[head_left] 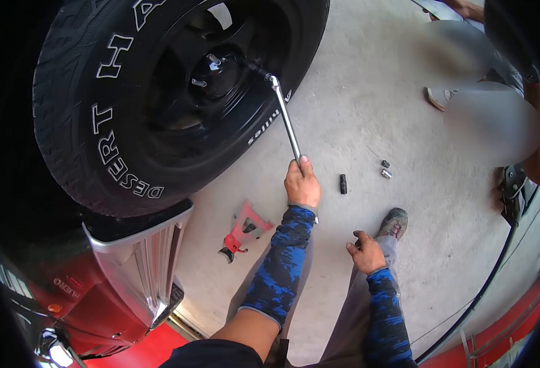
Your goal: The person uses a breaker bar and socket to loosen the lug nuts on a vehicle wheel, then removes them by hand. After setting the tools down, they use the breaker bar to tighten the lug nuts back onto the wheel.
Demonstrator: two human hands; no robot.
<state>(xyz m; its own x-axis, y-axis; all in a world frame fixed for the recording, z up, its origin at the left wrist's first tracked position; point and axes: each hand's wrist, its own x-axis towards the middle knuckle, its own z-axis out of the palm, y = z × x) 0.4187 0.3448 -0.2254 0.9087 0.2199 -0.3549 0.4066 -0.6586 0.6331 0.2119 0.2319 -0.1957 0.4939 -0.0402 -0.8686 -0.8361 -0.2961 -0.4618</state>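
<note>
My left hand (303, 183) is wrapped round the lower end of a long chrome wrench (286, 119). The wrench's angled head meets a dark socket (254, 67) that reaches into the black wheel (221, 86). Two studs or nuts show near the wheel's hub. Large white letters run along the tire (107, 110). My right hand (367, 254) hangs above my right leg, touching no tool, its fingers apart and partly curled.
On the concrete floor (343, 129) lie a black socket (343, 184), a small dark piece (385, 164) and a chrome socket (386, 174). A red jack stand (245, 227) is by the side step (141, 257). Other people are at the upper right, near a black hose (497, 270).
</note>
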